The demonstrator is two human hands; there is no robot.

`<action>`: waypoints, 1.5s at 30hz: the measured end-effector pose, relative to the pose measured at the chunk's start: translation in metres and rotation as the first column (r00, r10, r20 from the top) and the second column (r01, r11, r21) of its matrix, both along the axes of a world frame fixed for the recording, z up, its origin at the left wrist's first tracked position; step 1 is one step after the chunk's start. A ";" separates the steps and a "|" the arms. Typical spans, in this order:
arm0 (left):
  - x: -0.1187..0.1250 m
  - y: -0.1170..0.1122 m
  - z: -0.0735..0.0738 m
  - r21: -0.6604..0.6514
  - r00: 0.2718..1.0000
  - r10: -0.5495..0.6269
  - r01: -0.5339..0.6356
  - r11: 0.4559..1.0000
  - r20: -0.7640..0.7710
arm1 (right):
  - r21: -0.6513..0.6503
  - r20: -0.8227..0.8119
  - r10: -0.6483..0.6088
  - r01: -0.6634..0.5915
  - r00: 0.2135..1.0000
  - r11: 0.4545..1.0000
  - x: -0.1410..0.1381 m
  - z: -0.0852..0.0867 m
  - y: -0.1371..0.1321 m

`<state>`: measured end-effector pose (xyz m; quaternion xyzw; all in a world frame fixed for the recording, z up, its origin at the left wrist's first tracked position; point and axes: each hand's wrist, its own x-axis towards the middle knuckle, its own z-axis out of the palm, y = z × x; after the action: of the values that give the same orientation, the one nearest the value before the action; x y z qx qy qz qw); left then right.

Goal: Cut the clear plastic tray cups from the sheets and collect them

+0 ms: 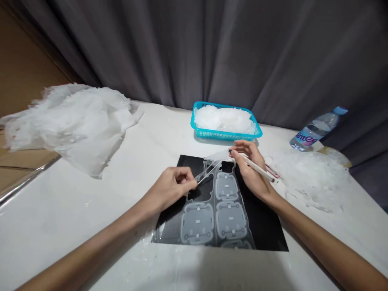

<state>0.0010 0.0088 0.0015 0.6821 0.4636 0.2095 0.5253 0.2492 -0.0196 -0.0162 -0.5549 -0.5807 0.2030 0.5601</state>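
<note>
A black sheet (266, 226) lies flat on the table, and on it is a translucent moulded sheet (214, 218) with several rounded-square pads and open cutouts. My left hand (174, 186) is closed in a pinch on a thin clear plastic strip (205, 176), which stretches up toward the right hand. My right hand (253, 169) is closed round a slim white pen-like tool (257, 167) with a dark end. Near its fingertips is a whitish film piece (218, 157); whether those fingers also grip it I cannot tell.
A blue basket (227, 135) full of white translucent pieces stands at the back. Crumpled white film sheets (81, 121) are heaped on the left. On the right are clear plastic scraps (315, 178) and a water bottle (318, 129). A grey curtain (188, 48) hangs behind the table (121, 214).
</note>
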 end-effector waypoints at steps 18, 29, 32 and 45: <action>-0.011 0.000 0.014 0.384 0.984 -0.175 0.158 0.910 0.010 | -0.048 0.292 0.442 -0.448 0.848 0.893 -0.022 0.053 -0.034; -0.006 -0.002 0.009 0.110 0.983 -0.088 0.070 0.991 0.164 | 0.096 0.951 -0.019 -0.235 0.309 0.967 -0.007 0.012 -0.015; -0.006 -0.001 0.009 0.164 0.989 -0.108 0.091 0.982 0.100 | 0.020 0.969 0.042 -0.247 0.244 0.969 -0.002 0.013 -0.018; -0.006 -0.002 0.004 0.130 0.960 -0.167 0.140 0.982 0.226 | -0.065 0.674 0.313 -0.368 0.669 0.927 -0.028 0.025 -0.037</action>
<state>-0.0050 0.0069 0.0060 0.7149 0.3311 0.2732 0.5520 0.2213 -0.0565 0.0085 -0.4501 -0.8438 0.0670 0.2845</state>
